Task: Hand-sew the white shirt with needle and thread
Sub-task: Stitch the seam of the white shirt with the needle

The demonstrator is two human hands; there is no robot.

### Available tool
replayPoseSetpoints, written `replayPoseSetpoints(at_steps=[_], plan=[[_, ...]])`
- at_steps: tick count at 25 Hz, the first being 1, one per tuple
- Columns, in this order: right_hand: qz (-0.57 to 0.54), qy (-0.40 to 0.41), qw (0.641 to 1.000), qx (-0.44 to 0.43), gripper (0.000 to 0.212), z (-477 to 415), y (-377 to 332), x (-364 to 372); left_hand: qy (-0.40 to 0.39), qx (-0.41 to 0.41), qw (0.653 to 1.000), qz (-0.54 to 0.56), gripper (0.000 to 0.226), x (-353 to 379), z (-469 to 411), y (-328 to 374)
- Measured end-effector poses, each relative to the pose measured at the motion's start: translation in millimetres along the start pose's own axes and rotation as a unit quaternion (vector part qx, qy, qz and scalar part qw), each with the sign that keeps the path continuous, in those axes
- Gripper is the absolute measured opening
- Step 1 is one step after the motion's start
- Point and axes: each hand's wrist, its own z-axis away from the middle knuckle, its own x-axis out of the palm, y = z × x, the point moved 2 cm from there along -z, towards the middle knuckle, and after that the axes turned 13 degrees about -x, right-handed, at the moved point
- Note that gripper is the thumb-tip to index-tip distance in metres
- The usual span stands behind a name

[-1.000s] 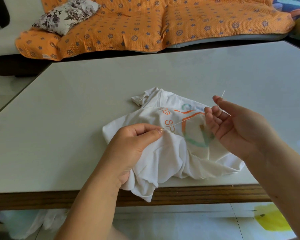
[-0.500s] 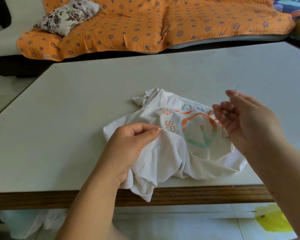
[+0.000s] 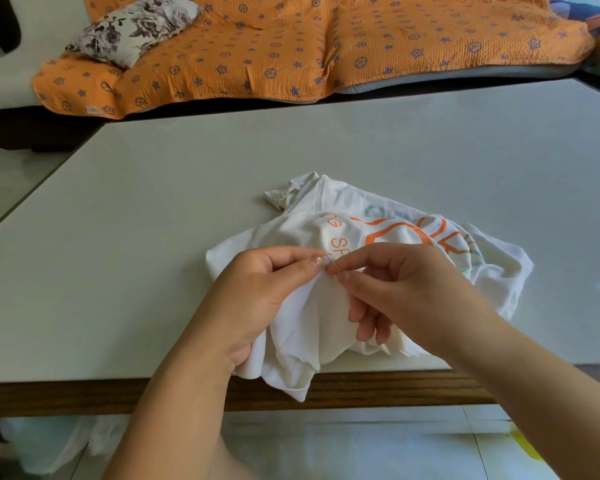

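While my left hand point(image 3: 257, 292) pinches a fold of the crumpled white cotton shirt point(image 3: 326, 306) and my right hand point(image 3: 406, 289) nips the thin steel needle point(image 3: 330, 262) beside that fold, I risk pricking my left thumb.

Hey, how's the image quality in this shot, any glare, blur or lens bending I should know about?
Head view: soft daylight, sharp overall; the table edges bow from the wide-angle lens; a faint sheen brightens its far right; the needle between the left hand and right hand is thin and hard to resolve against the white shirt.
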Motion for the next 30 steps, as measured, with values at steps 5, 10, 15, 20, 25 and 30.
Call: replayPoseSetpoints(at_steps=[5,10,15,20,25,30], plan=[[-0.001,0.009,1.000,0.002,0.010,-0.5,1.1,0.9,-0.007,0.005,1.000,0.014,0.023,-1.0,0.2,-0.8],[0.009,0.008,1.000,0.000,0.013,0.8,0.9,0.5,-0.001,0.010,1.000,0.010,0.023,-1.2,1.1,0.0],[0.020,0.009,1.000,0.004,0.018,0.7,1.5,0.7,0.021,0.020,1.000,-0.006,0.011,-0.7,0.8,0.5],[0.021,0.020,1.000,0.008,0.019,1.4,1.5,2.3,0.046,0.026,0.999,-0.013,0.009,1.7,3.1,1.4],[0.028,0.029,0.999,0.009,0.019,0.8,2.9,3.8,0.095,0.056,0.994,-0.026,0.008,7.0,5.8,1.8],[0.036,0.029,0.999,0.013,0.018,-0.3,5.2,5.4,0.133,0.075,0.986,-0.061,0.008,8.3,3.2,0.6]])
